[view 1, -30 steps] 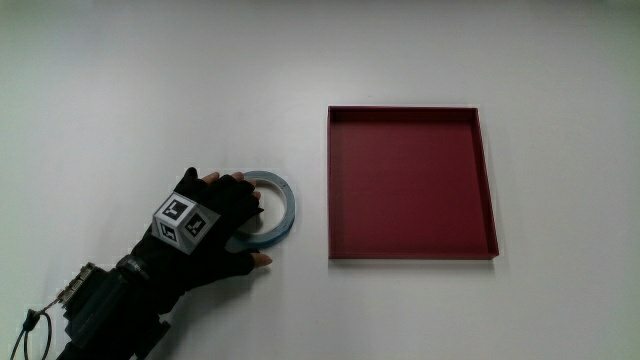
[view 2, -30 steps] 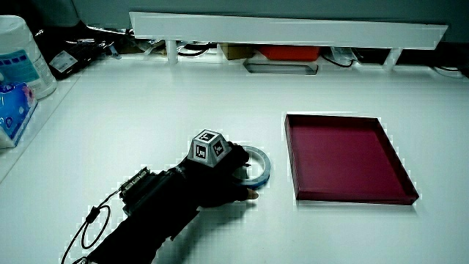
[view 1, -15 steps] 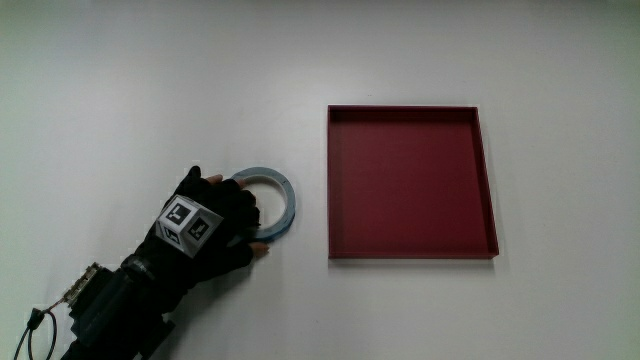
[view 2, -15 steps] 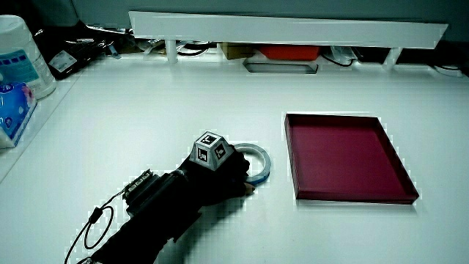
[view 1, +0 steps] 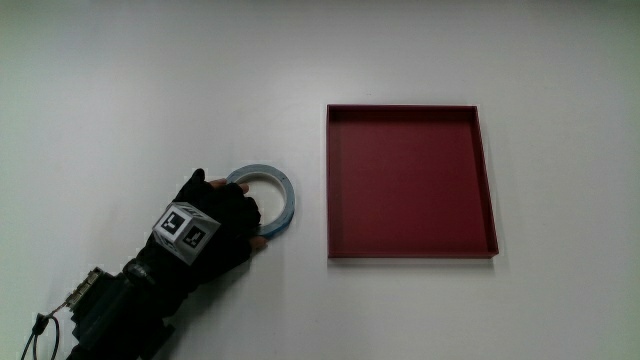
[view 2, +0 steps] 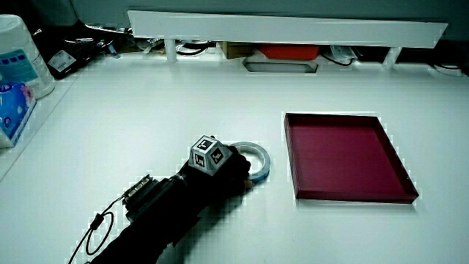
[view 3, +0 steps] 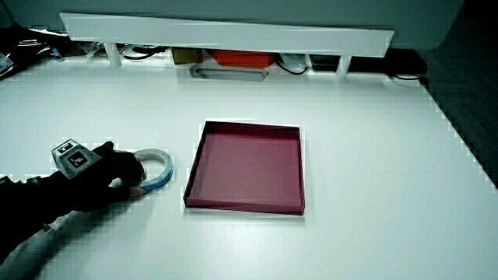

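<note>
The ring's part toward the tray shows; the part under the palm is hidden. The forearm runs from the hand toward the person.
The red tray has nothing in it. A low white partition (view 2: 286, 29) (view 3: 226, 35) stands at the table's edge farthest from the person, with cables and small boxes under it. A white tub (view 2: 22, 62) and packets stand at another table edge.
The hand has slid a little farther from the person along with the ring, and the ring now lies slightly farther from the person than before. The tray has not moved.
</note>
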The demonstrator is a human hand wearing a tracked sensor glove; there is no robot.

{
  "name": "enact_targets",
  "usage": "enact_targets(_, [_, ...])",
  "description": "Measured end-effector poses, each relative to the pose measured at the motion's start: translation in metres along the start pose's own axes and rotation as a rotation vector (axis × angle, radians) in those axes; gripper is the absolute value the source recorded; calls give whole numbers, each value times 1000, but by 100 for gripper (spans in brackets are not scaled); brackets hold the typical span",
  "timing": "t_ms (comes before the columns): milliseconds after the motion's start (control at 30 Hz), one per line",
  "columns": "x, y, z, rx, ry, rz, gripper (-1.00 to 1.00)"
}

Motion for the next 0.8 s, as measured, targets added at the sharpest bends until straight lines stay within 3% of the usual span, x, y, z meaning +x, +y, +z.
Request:
enact_targets(267, [0, -5, -2, 44, -20, -23, 100])
enact_targets(433, [1, -9, 0, 84, -39, -27, 100])
enact_targets(467, [-3, -9, -7, 88, -66, -33, 100])
enact_targets(567, [2, -12, -1, 118, -46, -37, 100])
enact_targets(600, [0, -12, -4, 131, -66, -48, 100])
enact_targets(700, [3, -14, 2, 135, -52, -38, 100])
enact_targets(800, [4, -14, 8, 152, -81, -46, 100])
